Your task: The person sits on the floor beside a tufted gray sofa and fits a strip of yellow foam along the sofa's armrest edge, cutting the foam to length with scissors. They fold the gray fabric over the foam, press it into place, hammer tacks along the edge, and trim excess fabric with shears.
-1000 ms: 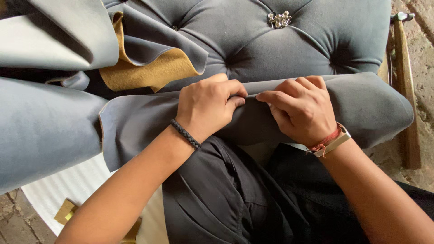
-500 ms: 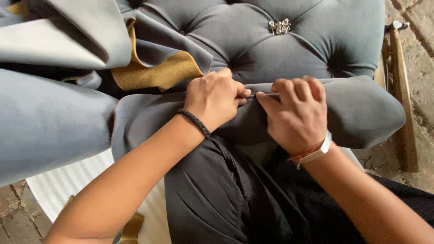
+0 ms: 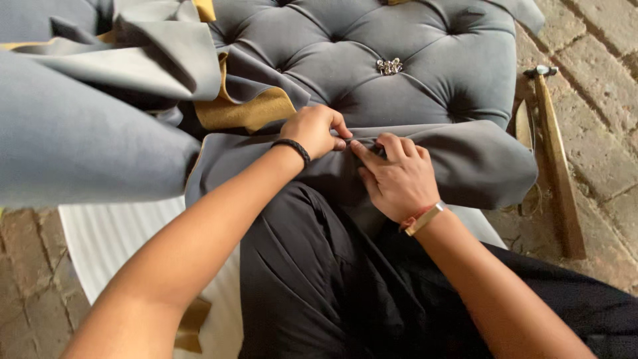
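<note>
A brick floor [image 3: 598, 60] lies under you, with a hammer [image 3: 555, 153] resting on it well to the right of your fingers. Across your lap sits a grey tufted cushion [image 3: 372, 60] with a jewelled button [image 3: 389, 66] just beyond your fingertips. Your left hand [image 3: 316, 131] is closed tight, pinching the folded fabric edge [image 3: 465, 143] at the seam. Your right hand [image 3: 397, 176] lies on the same fold, its fingers [image 3: 365, 149] curled and meeting the left ones; it may hold a needle, but that is too small to tell. The fold runs left to right, its long axis crossing directly under both hands, and the free length stretches away to the right, nearer your right hand. Loose grey cloth with yellow backing [image 3: 246, 113] bunches to the left of your fingers.
</note>
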Motion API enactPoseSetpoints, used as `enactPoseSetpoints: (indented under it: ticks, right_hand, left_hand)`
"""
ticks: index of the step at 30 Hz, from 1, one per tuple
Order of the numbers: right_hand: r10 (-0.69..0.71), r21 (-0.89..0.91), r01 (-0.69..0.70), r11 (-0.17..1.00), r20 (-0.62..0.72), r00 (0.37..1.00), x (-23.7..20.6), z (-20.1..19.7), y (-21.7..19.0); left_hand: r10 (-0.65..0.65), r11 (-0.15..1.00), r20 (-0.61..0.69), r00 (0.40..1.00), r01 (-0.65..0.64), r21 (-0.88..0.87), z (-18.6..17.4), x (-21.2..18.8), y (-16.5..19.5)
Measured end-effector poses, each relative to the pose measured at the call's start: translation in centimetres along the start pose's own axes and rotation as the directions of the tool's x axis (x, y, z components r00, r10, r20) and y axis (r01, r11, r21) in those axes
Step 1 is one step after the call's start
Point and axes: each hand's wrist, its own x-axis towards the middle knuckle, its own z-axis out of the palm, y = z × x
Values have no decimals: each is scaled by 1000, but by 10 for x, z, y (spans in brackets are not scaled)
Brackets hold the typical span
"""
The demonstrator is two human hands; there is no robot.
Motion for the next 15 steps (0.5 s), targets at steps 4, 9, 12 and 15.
enactPoseSetpoints:
  ticks: [4,9,12,15]
  right_hand:
    - [43,7,-43,999,-26,999,-1,5,3]
    - [49,-18,-49,999,8,999,1,10,7]
    - [34,-32,-34,999,10,999,2,9,6]
    - [49,-31,-48,998,22,999,2,6,4]
  left_hand:
    - [-55,997,-105,993,61,54,8,-1,6]
    - [-183,980,-171,968,194,50,16,8,12]
    - [-199,951,-223,954,243,192,21,17,16]
    - [12,954,-210,978,52,296,25,14,11]
